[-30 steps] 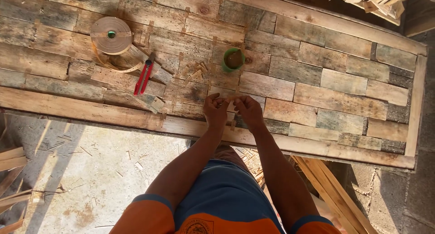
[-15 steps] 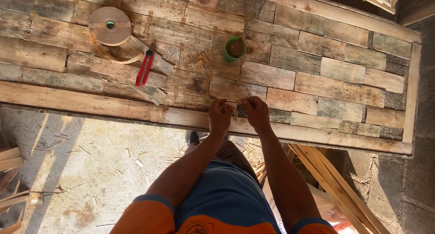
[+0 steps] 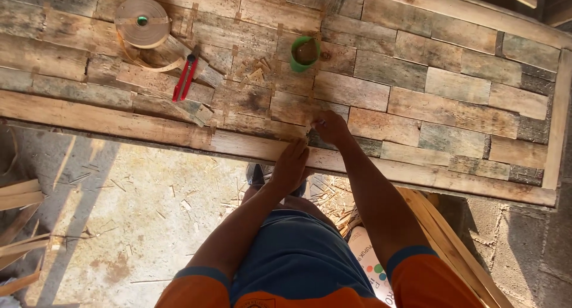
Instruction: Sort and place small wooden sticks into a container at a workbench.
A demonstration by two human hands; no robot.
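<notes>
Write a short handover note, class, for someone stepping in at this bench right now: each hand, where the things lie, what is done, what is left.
Left hand: lies flat on the near edge rail of the wooden panel.
Right hand: fingertips pinch at a seam just past the rail; what they hold is too small to tell.
Red pliers, strip roll and green cup lie on the panel, untouched.
Done: panel face covered in wood pieces.
Left: the seam under the right hand.
</notes>
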